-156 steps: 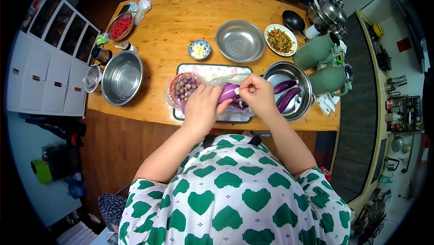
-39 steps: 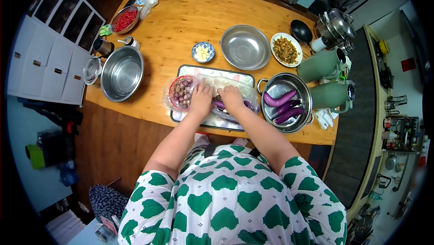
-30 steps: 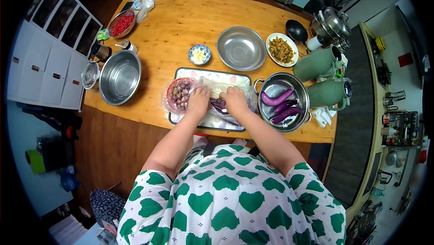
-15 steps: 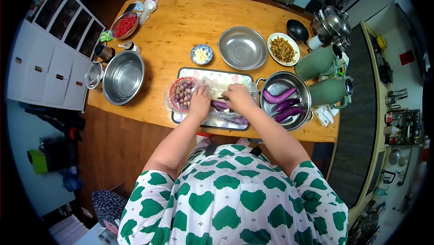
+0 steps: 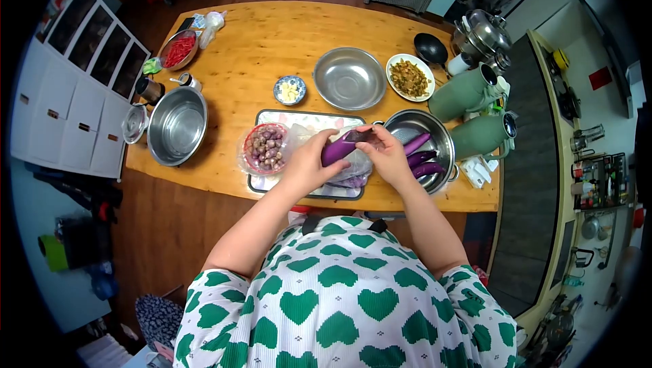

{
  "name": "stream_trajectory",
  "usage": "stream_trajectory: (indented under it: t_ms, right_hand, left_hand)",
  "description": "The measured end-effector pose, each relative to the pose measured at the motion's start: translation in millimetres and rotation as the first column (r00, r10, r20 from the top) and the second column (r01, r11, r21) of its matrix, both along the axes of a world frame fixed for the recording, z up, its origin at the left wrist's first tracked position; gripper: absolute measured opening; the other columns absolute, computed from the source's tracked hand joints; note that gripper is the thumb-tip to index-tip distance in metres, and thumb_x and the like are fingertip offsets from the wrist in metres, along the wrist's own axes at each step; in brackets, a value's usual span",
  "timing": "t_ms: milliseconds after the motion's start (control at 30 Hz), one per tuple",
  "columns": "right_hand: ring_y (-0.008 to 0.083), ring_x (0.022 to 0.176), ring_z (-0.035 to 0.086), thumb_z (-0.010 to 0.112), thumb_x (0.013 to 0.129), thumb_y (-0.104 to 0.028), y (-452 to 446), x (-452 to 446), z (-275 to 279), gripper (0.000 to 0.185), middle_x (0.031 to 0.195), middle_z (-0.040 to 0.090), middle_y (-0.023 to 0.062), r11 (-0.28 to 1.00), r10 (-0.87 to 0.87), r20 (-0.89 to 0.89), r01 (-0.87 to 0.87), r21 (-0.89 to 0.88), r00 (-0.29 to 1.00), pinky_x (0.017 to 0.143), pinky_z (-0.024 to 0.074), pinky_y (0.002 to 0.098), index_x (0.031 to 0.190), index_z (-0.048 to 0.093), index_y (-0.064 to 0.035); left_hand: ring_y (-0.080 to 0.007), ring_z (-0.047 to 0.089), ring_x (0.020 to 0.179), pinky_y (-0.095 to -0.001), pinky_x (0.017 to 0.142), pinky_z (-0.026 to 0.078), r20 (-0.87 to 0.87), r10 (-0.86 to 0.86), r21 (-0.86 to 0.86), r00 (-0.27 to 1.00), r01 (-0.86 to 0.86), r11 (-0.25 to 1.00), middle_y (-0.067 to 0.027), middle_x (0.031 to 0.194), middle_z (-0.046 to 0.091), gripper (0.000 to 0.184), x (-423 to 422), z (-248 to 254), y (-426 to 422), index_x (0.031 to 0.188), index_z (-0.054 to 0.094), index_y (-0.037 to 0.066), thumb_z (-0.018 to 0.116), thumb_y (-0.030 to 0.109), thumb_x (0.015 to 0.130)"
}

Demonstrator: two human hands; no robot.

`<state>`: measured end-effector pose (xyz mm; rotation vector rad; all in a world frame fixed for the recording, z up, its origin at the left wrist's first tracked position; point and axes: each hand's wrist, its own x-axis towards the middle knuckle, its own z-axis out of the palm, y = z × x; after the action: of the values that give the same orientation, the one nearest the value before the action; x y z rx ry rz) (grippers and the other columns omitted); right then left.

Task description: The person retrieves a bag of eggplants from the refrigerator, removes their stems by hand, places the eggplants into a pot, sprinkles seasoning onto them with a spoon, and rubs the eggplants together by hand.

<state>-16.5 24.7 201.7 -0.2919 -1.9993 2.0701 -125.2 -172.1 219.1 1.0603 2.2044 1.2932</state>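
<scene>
Half a second ago my hands were down at the plastic bag (image 5: 358,163); now one purple eggplant (image 5: 336,152) is raised above the tray (image 5: 316,118), left hand (image 5: 314,164) wrapped round its body, right hand (image 5: 386,154) pinching its dark stem end, so work on this one seems under way. Three more eggplants (image 5: 422,157) lie in one steel colander (image 5: 415,122) to my right; purple shows through the bag, but I cannot count what is inside.
</scene>
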Motion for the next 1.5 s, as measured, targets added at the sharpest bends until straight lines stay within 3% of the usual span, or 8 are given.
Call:
stream_trajectory:
  t_ms: [667,833,900,1000,1167,1300,1400,1500]
  right_hand:
    - [0.0297,0.06,0.065,0.055,0.103,-0.036,-48.1,-17.2,53.6,0.05,0.061,0.063,0.0185,0.881,0.205,0.303,-0.31,0.356,0.931,0.06,0.0465,0.0426,0.073,0.07,0.001]
    - [0.024,0.053,0.056,0.049,0.105,-0.039,-60.8,-35.5,16.2,0.057,0.055,0.056,0.0102,0.843,0.287,-0.128,-0.187,0.504,0.949,0.054,0.0434,0.0376,0.069,0.063,0.002]
    - [0.0187,0.043,0.042,0.034,0.107,-0.051,-50.9,-29.3,22.8,0.067,0.05,0.043,0.0042,0.362,0.671,-0.072,-0.411,-0.836,0.738,0.048,0.0369,0.0318,0.058,0.048,-0.0067]
    - [0.0153,0.04,0.035,0.028,0.106,-0.058,-61.2,-28.1,38.9,0.067,0.049,0.035,0.0013,0.576,0.549,0.006,-0.373,-0.727,0.836,0.046,0.0327,0.0288,0.056,0.039,-0.0143]
    - [0.0202,0.058,0.064,0.055,0.106,-0.048,-27.5,-42.7,-10.1,0.048,0.069,0.064,0.0098,0.987,0.161,0.47,-0.154,-0.053,0.868,0.054,0.049,0.0318,0.115,0.064,-0.0013]
    - [0.0287,0.082,0.074,0.071,0.096,-0.043,-31.8,-45.4,-25.9,0.051,0.094,0.075,0.0215,0.702,-0.031,0.55,-0.374,0.606,0.834,0.072,0.056,0.0385,0.132,0.061,-0.0094]
    - [0.0327,0.089,0.073,0.07,0.096,-0.039,-33.8,-34.0,-23.5,0.049,0.091,0.074,0.0215,0.619,-0.08,0.567,-0.405,0.673,0.82,0.081,0.0557,0.0384,0.135,0.061,-0.0106]
    - [0.0275,0.101,0.072,0.059,0.106,-0.036,-32.7,-19.6,-10.7,0.053,0.109,0.072,0.0162,0.94,0.334,0.458,-0.325,-0.101,0.824,0.093,0.055,0.0376,0.149,0.047,-0.0088]
  left_hand:
    - [-0.0404,0.069,0.092,-0.0435,0.08,0.056,0.026,-0.298,0.085,0.954,0.295,0.952,-0.0189,0.103,0.071,0.052,4.8,33.4,-67.7,0.122,0.063,0.003,0.073,0.016,0.072]
    - [-0.0344,0.069,0.085,-0.0393,0.08,0.054,0.071,-0.308,0.183,0.949,0.291,0.939,-0.0176,0.095,0.069,0.05,-2.0,17.2,-76.4,0.117,0.064,0.001,0.072,0.012,0.07]
    - [-0.0313,0.067,0.084,-0.0381,0.08,0.053,0.064,-0.334,0.266,0.941,0.306,0.914,-0.0153,0.091,0.067,0.049,-3.3,9.6,-74.7,0.114,0.065,0.0,0.07,0.01,0.067]
    - [-0.0314,0.064,0.084,-0.0378,0.081,0.051,0.186,-0.314,0.257,0.931,0.262,0.93,-0.015,0.09,0.066,0.048,-5.6,11.6,-73.9,0.112,0.064,0.001,0.068,0.009,0.064]
    - [-0.0136,0.06,0.094,-0.0293,0.087,0.049,0.333,-0.215,0.286,0.918,0.119,0.951,-0.004,0.1,0.062,0.044,-13.5,0.2,-91.8,0.121,0.06,0.003,0.071,0.009,0.079]
    - [-0.0181,0.062,0.101,-0.0355,0.095,0.049,0.591,-0.362,0.487,0.721,0.039,0.873,-0.0058,0.108,0.061,0.042,-22.7,-12.8,-84.0,0.125,0.051,0.005,0.066,0.007,0.086]
    - [-0.0226,0.058,0.108,-0.0378,0.1,0.044,0.709,-0.376,0.541,0.597,-0.118,0.833,-0.0082,0.107,0.055,0.045,-19.2,-8.5,-59.8,0.122,0.049,0.007,0.067,0.021,0.084]
    - [-0.0205,0.057,0.11,-0.0368,0.103,0.043,0.778,-0.329,0.488,0.536,-0.187,0.852,-0.0065,0.108,0.055,0.036,-11.4,-5.4,-36.6,0.121,0.049,0.007,0.064,0.021,0.091]
